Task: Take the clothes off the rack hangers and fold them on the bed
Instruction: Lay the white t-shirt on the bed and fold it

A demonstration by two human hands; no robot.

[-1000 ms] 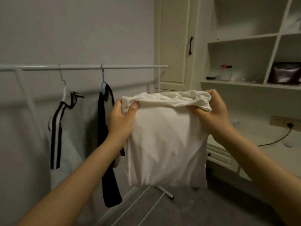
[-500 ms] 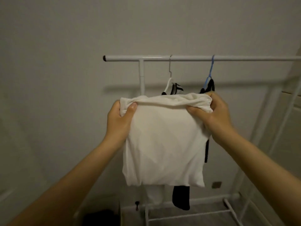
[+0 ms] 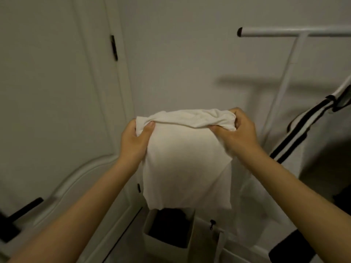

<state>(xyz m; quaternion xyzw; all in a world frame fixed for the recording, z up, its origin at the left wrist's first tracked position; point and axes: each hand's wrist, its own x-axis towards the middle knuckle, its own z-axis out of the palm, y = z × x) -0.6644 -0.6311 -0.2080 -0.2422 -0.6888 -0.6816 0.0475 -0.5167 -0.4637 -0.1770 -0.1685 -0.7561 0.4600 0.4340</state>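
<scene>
Both hands, left hand and right hand, pinch the top corners of the folded cream cotton garment, hanging mid-air beside the white metal rack, so grips should hold level and taut until the unseen bed.

Open air above and btwn the hands, bare wall behind. Folded white garment hangs in front, hiding what's straight below. Rack rail and its upright block upper right; striped garment fills right edge. Door shuts off left. Open box on floor under garment.
</scene>
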